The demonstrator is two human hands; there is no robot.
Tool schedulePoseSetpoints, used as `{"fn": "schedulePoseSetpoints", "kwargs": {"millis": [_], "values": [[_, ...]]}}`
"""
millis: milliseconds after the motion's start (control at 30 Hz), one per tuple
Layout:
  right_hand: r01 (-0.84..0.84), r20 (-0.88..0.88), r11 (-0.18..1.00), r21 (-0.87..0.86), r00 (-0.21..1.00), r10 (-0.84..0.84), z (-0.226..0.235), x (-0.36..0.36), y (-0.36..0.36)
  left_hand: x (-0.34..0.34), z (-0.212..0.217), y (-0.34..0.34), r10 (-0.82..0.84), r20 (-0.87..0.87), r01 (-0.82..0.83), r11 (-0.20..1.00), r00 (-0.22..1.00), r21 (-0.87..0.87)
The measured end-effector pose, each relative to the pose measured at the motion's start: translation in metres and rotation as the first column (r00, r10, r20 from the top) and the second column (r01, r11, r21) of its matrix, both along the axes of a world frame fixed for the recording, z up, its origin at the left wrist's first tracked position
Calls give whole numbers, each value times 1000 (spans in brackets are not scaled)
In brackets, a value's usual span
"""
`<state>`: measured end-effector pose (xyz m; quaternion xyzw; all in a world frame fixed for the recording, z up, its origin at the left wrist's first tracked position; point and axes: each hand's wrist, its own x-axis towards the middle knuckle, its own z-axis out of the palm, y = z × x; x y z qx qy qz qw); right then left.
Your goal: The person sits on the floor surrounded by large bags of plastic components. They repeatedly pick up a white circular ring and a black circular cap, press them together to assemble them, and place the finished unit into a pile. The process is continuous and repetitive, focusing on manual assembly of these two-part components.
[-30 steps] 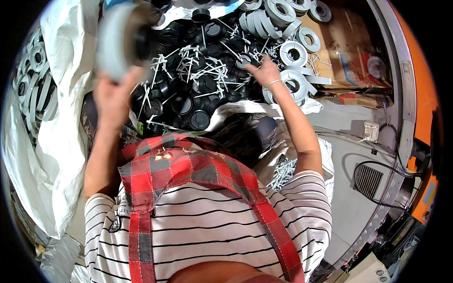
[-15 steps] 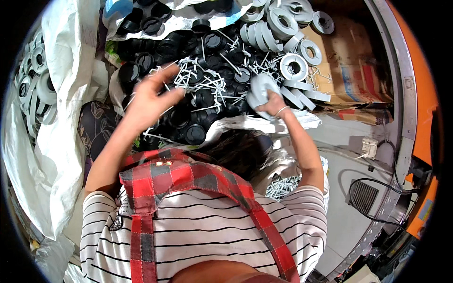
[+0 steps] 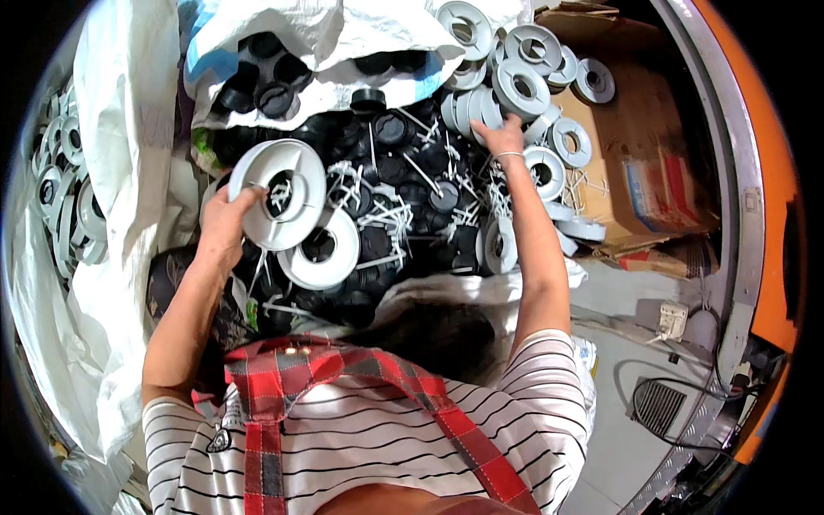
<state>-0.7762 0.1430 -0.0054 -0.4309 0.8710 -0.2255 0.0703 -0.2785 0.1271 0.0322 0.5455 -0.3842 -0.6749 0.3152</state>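
My left hand (image 3: pixel 225 225) grips the rim of a pale grey flanged plastic ring (image 3: pixel 300 161), thumb on its face, above the black pile. Just below it a second flanged ring (image 3: pixel 346 245) overlaps it; whether my fingers touch that one too is hidden. My right hand (image 3: pixel 503 137) reaches to a row of leaning grey rings (image 3: pixel 474 107), thumb and fingers spread against them, holding none. Black round plastic caps (image 3: pixel 390 129) fill the space between my hands, with thin white plastic sticks (image 3: pixel 390 219) scattered over them. Another grey ring (image 3: pixel 500 245) stands tilted beneath my right forearm.
A white sack (image 3: pixel 129 172) with more grey rings stands at the left, and another white sack (image 3: pixel 335 51) holding black caps lies at the back. To the right are an open cardboard box (image 3: pixel 652 172), a white socket (image 3: pixel 672 321), a looped black cable, and a metal-edged orange frame (image 3: pixel 764 240).
My left hand now holds a flanged ring, where it was bare before. The right hand has let go of its ring, which stands lower down, and has moved farther away to the leaning row.
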Motion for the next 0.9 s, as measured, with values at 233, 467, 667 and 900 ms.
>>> {"fn": "schedulePoseSetpoints", "kwargs": {"millis": [233, 467, 667, 900], "values": [[20, 194, 991, 133, 980, -46, -79, -66, -38, -19, 6, -23, 175, -280, -85, 948, 944, 305], [-313, 367, 876, 366, 914, 174, -26, 17, -6, -23, -1, 29, -101, -660, 575, 599, 744, 557], [-651, 821, 744, 152, 502, 271, 51, 78, 54, -32, -17, 83, -777, -414, 840, 540, 474, -53], [-77, -270, 971, -225, 963, 14, 25, -128, -64, -35, -2, 52, -905, -402, 942, 246, 139, -227]]}}
